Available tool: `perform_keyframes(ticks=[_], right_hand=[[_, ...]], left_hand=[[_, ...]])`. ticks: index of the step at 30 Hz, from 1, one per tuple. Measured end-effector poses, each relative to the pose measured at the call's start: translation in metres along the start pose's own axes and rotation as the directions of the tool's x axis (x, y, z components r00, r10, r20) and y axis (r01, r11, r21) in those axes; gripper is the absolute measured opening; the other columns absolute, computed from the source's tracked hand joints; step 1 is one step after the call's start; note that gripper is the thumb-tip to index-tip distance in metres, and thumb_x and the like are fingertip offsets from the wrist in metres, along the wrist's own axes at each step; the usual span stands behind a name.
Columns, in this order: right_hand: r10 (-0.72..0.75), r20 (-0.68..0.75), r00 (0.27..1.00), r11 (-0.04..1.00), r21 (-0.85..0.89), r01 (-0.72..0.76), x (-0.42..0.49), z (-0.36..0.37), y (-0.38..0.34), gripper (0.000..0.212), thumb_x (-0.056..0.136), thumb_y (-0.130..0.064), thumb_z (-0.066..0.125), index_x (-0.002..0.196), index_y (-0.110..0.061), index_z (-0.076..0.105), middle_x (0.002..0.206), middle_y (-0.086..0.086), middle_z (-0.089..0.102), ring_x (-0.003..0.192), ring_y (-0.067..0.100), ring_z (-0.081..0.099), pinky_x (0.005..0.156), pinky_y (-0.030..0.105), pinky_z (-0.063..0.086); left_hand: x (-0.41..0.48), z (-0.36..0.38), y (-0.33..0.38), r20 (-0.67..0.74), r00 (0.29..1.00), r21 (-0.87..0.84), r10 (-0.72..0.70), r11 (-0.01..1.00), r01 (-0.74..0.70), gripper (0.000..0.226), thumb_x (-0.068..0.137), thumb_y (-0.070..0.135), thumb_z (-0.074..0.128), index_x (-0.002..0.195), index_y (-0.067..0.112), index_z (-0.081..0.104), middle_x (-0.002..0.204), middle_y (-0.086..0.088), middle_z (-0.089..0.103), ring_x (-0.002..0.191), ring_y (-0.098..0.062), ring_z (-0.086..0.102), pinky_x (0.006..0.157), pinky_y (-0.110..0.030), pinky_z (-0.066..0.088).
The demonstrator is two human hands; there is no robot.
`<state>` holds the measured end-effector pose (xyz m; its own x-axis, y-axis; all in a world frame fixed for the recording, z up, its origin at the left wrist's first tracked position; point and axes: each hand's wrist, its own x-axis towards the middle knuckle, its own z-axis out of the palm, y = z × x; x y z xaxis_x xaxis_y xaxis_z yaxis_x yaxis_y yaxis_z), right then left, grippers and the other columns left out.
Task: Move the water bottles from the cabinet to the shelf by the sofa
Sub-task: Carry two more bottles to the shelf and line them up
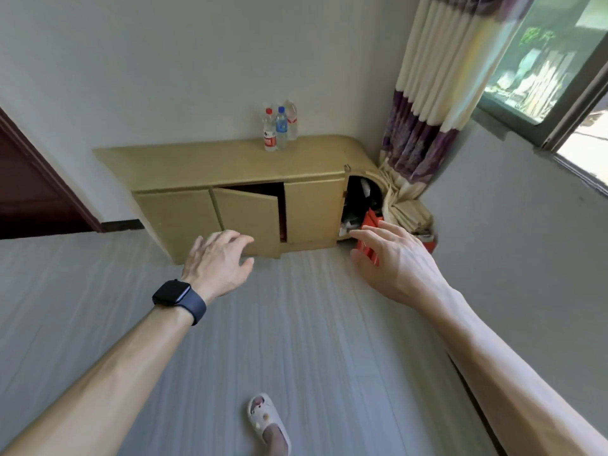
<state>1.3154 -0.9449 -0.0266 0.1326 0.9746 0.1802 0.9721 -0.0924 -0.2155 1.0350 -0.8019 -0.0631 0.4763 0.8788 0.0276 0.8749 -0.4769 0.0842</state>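
Yellow wooden low cabinet (204,166) stands against the wall. My left hand (218,261) and right hand (391,258) reach toward it, both spread wide and holding nothing. Three clear plastic water bottles (279,130) stand upright near the back right corner of its top, ahead of both hands and well apart. My left hand looks a bit nearer.
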Motion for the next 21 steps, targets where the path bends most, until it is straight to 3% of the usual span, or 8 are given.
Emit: perform_keyframes(ticks=[8,15,21], right_hand=[[0.044,-0.038,0.998,0.999,-0.002,-0.044,0.188,0.035,0.017,0.043,0.097,-0.047,0.048,0.139,-0.037,0.051,0.144,-0.013,0.052,0.144,0.020,0.033,0.114,0.040,0.034],[0.054,-0.094,0.994,0.998,0.020,-0.052,0.321,0.048,0.026,0.038,0.095,-0.039,0.057,0.132,-0.029,0.059,0.136,-0.009,0.060,0.138,0.022,0.042,0.108,0.039,0.040],[0.069,-0.072,0.995,0.995,0.071,-0.064,0.436,0.070,0.051,0.045,0.097,-0.051,0.041,0.139,-0.039,0.050,0.144,-0.015,0.051,0.146,0.017,0.029,0.115,0.041,0.033]], left_hand=[[0.188,-0.013,-0.068,-0.010,1.000,0.012,0.008,1.000,-0.008,0.048,0.093,0.047,0.049,0.139,0.032,0.049,0.144,0.005,0.048,0.134,-0.021,0.041,0.110,-0.047,0.030],[0.326,-0.028,-0.106,0.025,0.998,0.011,0.053,0.999,-0.054,0.047,0.095,0.047,0.046,0.140,0.034,0.047,0.146,0.006,0.046,0.131,-0.021,0.044,0.107,-0.042,0.034],[0.441,-0.026,-0.130,0.036,0.997,0.016,0.061,0.998,-0.062,0.049,0.097,0.048,0.043,0.144,0.034,0.043,0.149,0.006,0.043,0.135,-0.021,0.042,0.111,-0.043,0.031]])
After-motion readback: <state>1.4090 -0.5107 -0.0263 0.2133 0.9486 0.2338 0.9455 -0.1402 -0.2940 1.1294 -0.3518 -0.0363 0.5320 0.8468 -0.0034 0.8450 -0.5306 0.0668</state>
